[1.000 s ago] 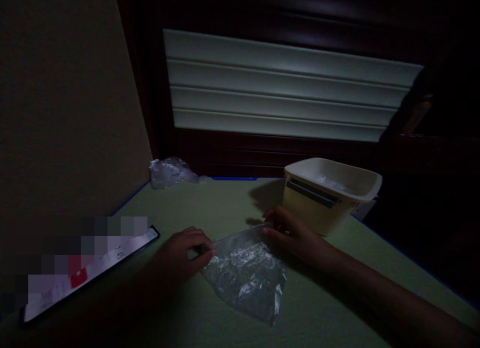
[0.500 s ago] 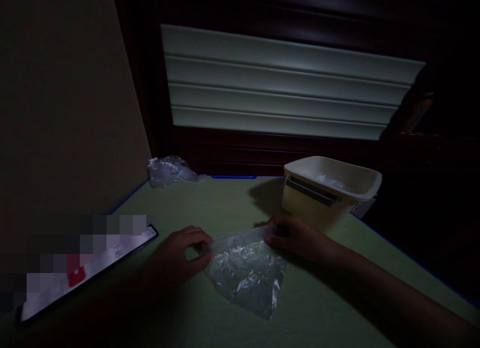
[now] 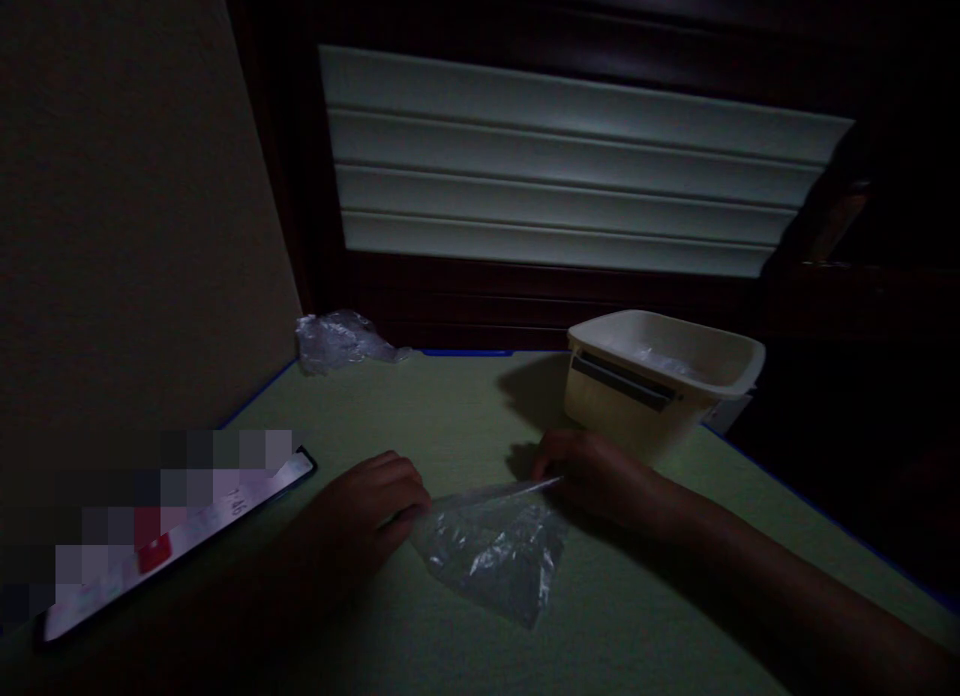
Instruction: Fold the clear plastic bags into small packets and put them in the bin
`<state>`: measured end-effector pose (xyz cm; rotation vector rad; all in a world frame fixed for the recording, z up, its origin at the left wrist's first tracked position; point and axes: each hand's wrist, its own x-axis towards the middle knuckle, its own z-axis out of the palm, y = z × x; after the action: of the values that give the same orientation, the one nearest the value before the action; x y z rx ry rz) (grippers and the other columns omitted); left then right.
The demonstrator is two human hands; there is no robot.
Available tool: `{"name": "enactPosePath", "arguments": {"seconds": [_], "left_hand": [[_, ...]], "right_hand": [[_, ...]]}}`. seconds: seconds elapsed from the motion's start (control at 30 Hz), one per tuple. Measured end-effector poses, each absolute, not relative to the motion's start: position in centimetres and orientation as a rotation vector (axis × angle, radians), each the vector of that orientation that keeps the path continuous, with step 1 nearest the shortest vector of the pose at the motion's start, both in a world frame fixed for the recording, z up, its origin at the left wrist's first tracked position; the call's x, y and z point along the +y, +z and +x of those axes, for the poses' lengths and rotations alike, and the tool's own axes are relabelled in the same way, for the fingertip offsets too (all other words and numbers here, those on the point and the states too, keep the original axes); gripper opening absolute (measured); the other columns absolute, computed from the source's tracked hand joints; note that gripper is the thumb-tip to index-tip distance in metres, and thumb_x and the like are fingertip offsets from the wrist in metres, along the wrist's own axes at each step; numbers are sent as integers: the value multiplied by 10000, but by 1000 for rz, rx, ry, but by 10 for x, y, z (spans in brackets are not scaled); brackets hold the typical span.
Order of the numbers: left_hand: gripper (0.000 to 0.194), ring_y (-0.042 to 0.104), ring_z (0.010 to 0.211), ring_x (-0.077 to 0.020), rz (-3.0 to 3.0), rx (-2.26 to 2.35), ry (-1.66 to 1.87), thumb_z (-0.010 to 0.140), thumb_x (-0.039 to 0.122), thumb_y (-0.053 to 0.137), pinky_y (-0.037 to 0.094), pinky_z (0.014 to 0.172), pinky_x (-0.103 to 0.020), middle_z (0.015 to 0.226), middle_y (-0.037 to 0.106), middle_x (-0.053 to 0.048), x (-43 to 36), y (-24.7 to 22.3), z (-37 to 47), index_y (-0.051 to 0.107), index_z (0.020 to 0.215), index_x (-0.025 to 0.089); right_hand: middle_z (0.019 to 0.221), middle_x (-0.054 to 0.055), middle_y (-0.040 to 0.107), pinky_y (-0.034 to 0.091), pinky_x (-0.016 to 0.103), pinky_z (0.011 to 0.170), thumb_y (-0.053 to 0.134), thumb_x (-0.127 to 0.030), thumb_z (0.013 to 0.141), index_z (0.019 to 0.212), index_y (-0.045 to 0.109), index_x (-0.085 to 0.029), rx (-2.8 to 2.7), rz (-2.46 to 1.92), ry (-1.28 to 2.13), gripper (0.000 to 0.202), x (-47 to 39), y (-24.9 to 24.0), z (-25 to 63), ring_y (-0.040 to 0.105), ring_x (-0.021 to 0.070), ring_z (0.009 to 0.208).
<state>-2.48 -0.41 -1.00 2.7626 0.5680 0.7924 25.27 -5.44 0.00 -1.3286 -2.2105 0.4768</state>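
A clear plastic bag (image 3: 495, 551) is stretched between my two hands, low over the green tabletop (image 3: 420, 416). My left hand (image 3: 379, 501) pinches its upper left corner between thumb and fingers. At the upper right corner, my right hand (image 3: 596, 476) is closed on the bag's edge, its fingertips partly hidden behind the hand. The top edge forms a narrow folded strip, and the crinkled lower part hangs toward me, ending in a point.
A cream plastic bin (image 3: 637, 406) with a dark handle stands at the back right, clear plastic inside it. Crumpled clear plastic (image 3: 341, 341) lies in the back left corner. A phone (image 3: 225, 506), partly pixelated, lies at the left. Behind the table is a slatted panel (image 3: 555, 176).
The strip along the bag's top edge has narrowed as it tips over. My right fingers have curled inward, and the bag's right corner sits slightly lower.
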Motion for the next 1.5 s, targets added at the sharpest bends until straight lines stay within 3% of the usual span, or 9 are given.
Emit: {"name": "enactPosePath", "arguments": {"seconds": [0.1, 0.33, 0.57, 0.8, 0.9, 1.03, 1.2, 1.5], "left_hand": [[215, 533, 757, -140, 2777, 524, 749, 842, 75, 418, 410, 669, -228, 800, 597, -25, -5, -10, -27, 608, 800, 166], [325, 555, 867, -148, 2792, 417, 627, 781, -1, 377, 441, 746, -247, 931, 636, -36, -6, -7, -30, 614, 915, 175], [373, 583, 817, -172, 3007, 241, 579, 657, -33, 410, 442, 743, -279, 925, 677, -33, -9, -1, -30, 614, 882, 184], [363, 581, 843, -199, 3249, 244, 644, 719, 0, 439, 453, 750, -304, 959, 671, -68, -13, -8, -30, 608, 994, 165], [295, 582, 832, -196, 3303, 260, 726, 775, -4, 448, 451, 759, -306, 927, 669, -74, -18, -10, -28, 614, 962, 151], [221, 581, 798, -196, 3328, 244, 754, 852, 60, 435, 466, 709, -311, 886, 668, -82, -18, -11, -27, 627, 909, 153], [271, 571, 759, -179, 3278, 238, 815, 892, 92, 385, 466, 670, -300, 872, 667, -71, -11, -18, -26, 644, 889, 172], [299, 591, 822, -216, 3274, 256, 773, 800, 9, 410, 480, 695, -344, 943, 678, -87, -12, -21, -29, 643, 917, 157]], "right_hand": [[783, 53, 645, 448, 279, 675, 491, 27, 690, 767, 661, -155, -2293, -1256, 396, 260, -55, 3, 252, 594, 161, 736], [821, 82, 661, 454, 314, 688, 472, -21, 778, 809, 703, -163, -2392, -1235, 290, 272, -56, 11, 252, 599, 186, 772], [843, 85, 680, 468, 308, 719, 501, -77, 827, 766, 721, -174, -2477, -1240, 277, 248, -60, 17, 254, 620, 193, 793], [1124, 143, 630, 455, 370, 853, 445, -49, 800, 1120, 619, -132, -2409, -1347, 101, 374, -69, 24, 232, 590, 248, 991], [1227, 162, 572, 420, 358, 927, 421, -202, 892, 1187, 570, -105, -2537, -1227, 172, 345, -83, 35, 204, 548, 248, 1087], [1280, 220, 516, 368, 413, 982, 442, -416, 893, 1245, 510, -48, -2669, -1136, 242, 514, -93, 33, 180, 502, 303, 1146], [1315, 243, 471, 305, 453, 1026, 419, -436, 897, 1267, 491, -22, -2688, -1163, 282, 560, -96, 25, 187, 460, 326, 1196], [1332, 208, 466, 293, 517, 1022, 380, -404, 915, 1272, 510, -96, -2649, -1501, 276, 489, -103, 35, 241, 444, 323, 1215]]}}
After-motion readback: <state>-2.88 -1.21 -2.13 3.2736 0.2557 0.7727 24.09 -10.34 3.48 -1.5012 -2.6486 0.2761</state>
